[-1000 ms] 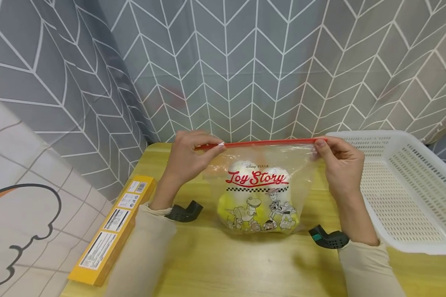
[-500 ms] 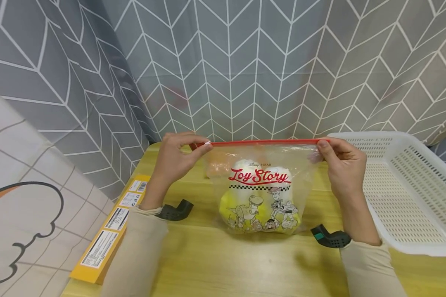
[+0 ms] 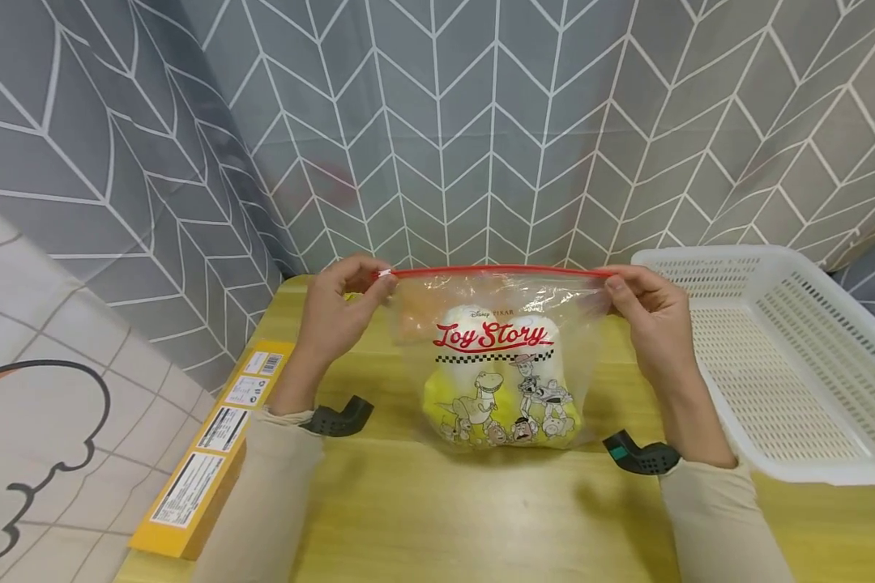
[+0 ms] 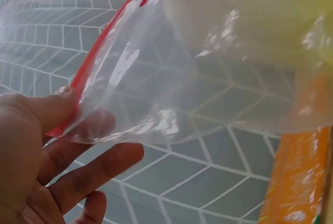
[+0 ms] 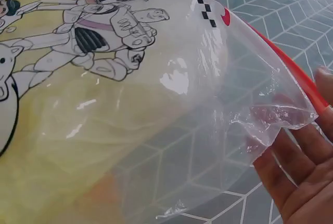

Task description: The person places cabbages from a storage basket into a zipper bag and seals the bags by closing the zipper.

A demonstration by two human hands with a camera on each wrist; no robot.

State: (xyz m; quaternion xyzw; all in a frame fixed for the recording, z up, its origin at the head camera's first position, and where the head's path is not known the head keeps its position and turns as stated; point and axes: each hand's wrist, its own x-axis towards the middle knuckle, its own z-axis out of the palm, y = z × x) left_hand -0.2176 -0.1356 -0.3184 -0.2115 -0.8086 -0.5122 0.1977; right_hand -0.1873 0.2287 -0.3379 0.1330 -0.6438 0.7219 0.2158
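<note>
**Inspector A:** Holding up a clear zip bag point(image 3: 503, 356) above the far edge of the yellow wooden table point(image 3: 481, 510), the person is stretching its red seal strip point(image 3: 496, 271) taut between both hands. Are you confirming the grips?

**Inspector B:** Confirming. The left hand point(image 3: 339, 312) is pinching the strip's left end between thumb and curled fingers point(image 4: 88, 169); the right hand point(image 3: 645, 320) is pinching the right end in the same way. Both corners are sitting inside the grips in the wrist views.

**Inspector A:** And the contents?

**Inspector B:** A yellow and white soft item point(image 3: 496, 380) is sitting in the lower part of the bag, behind the printed cartoon figures and the red lettering. The bag's bottom is hanging near the tabletop; I cannot tell whether it is touching.

**Inspector A:** Surroundings?

**Inspector B:** A white perforated basket point(image 3: 795, 356) is standing at the right edge of the table, just beside the right hand. A long yellow box point(image 3: 204, 461) is lying along the left edge. A grey patterned curtain point(image 3: 481, 121) is hanging behind the far edge.
</note>
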